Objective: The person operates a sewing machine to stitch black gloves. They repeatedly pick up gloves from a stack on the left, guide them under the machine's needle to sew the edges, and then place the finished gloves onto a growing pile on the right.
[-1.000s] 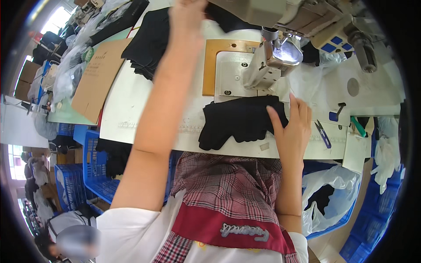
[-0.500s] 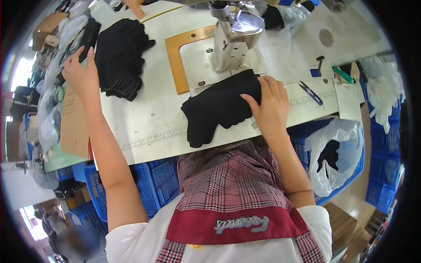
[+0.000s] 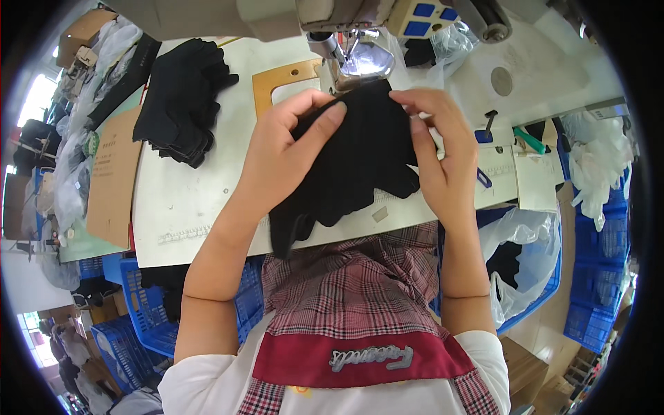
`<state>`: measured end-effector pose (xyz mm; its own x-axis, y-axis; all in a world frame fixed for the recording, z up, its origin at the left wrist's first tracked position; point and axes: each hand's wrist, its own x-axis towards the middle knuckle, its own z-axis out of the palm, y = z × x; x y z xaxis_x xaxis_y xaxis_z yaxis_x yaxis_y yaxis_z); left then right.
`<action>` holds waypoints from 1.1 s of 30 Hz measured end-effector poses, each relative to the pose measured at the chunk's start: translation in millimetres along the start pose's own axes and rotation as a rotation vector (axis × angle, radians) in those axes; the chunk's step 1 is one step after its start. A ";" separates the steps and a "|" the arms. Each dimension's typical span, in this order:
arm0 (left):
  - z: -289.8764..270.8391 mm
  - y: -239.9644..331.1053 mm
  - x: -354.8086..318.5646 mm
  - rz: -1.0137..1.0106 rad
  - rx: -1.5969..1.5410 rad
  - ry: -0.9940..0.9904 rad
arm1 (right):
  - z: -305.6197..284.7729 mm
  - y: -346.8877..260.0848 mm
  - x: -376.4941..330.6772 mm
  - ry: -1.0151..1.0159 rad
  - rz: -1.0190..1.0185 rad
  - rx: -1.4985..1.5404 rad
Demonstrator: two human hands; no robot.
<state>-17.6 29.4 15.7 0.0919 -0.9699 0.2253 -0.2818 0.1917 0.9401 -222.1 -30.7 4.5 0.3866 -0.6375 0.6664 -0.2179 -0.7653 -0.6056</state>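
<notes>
A black knit fabric piece (image 3: 353,162) lies on the white table in front of the sewing machine's needle area (image 3: 363,59). Its far end reaches up to the presser foot, and its near left corner hangs over the table's front edge. My left hand (image 3: 294,142) is closed on the fabric's left side, thumb on top. On the other side my right hand (image 3: 446,149) holds the right edge near the machine, with fingers and thumb bent; its fingertips are partly hidden. A stack of similar black fabric pieces (image 3: 183,100) sits at the far left of the table.
A tan wooden guide plate (image 3: 266,88) borders the machine bed. To the right lie blue-handled thread snips (image 3: 483,178) and a green-handled tool (image 3: 529,140). A plastic-lined blue crate (image 3: 529,311) stands below right, and a cardboard sheet (image 3: 113,180) leans at left.
My left hand has come from beside the stack to the fabric. The fabric has shifted and turned toward the needle area, and my right hand has moved up along its edge.
</notes>
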 end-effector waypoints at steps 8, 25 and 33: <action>-3.6 -5.9 29.4 -0.030 -0.063 0.131 | 9.2 -6.5 11.2 -0.119 -0.264 -0.338; -1.1 -4.1 35.3 0.007 -0.099 0.136 | 27.1 10.8 25.2 0.123 -0.453 -0.508; -9.1 -8.1 42.1 0.015 -0.024 0.103 | 32.2 9.5 25.0 0.154 -0.450 -0.540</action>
<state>-2.7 -11.6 19.9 0.1864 -0.9466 0.2630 -0.2611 0.2103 0.9421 -185.7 -51.0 1.4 0.4208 -0.2251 0.8788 -0.4954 -0.8685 0.0148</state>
